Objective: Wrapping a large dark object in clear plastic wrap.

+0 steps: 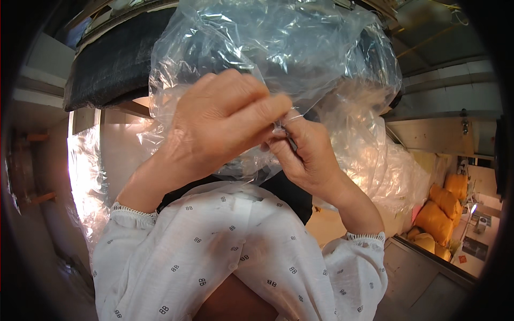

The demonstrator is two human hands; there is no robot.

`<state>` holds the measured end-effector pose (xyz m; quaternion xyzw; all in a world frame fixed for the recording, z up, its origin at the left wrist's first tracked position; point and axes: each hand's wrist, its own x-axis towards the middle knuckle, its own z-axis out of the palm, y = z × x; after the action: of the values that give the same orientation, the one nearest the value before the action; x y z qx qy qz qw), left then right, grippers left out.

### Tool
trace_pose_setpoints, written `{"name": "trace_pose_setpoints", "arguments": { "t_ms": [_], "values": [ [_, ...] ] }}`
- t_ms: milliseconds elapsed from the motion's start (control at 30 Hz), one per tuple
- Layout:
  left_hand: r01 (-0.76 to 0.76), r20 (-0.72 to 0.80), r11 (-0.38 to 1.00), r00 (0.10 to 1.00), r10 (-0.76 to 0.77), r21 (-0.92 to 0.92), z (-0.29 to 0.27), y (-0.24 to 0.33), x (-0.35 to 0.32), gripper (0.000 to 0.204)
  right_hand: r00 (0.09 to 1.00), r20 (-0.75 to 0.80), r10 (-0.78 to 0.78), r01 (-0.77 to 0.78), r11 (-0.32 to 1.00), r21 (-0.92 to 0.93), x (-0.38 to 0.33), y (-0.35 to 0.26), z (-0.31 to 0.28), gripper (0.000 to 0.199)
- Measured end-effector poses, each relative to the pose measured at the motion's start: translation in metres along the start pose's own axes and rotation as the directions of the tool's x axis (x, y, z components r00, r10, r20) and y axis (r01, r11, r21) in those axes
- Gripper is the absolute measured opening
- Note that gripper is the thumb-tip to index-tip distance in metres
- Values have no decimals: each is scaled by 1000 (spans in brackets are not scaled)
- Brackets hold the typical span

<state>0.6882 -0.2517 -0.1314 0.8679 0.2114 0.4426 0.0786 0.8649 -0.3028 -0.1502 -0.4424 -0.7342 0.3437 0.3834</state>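
Note:
A large sheet of clear plastic film [300, 45], crumpled and shiny, spreads in front of me and hangs down on the right. Both hands meet at its near part, close to my chest. My left hand [222, 115] is closed, its thumb and fingers pinching the film; its fingertips are slightly blurred. Against it, my right hand [305, 150] is closed too, with a gathered bit of the film between thumb and forefinger. The exact edge or opening they grip is hidden by the fingers.
A black padded surface [115, 69] lies at the far left under the film. More shiny plastic [85, 182] hangs at the left. Orange bundles [439, 211] are piled low at the right, behind a grey panel edge [428, 262]. A wooden board [428, 134] stands at the right.

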Motion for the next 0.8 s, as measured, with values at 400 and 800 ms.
{"name": "trace_pose_setpoints", "arguments": {
  "t_ms": [400, 800],
  "values": [
    [48, -208, 998, 976, -55, -37, -11, -2, -35, 25, 988, -60, -141, 121, 958, -259, 34, -34, -45, 33],
    [-57, -404, 615, 801, -442, -786, -233, -9, -125, 20, 957, 275, -97, 242, 790, -564, 37, -9, -55, 16]
  ]
}}
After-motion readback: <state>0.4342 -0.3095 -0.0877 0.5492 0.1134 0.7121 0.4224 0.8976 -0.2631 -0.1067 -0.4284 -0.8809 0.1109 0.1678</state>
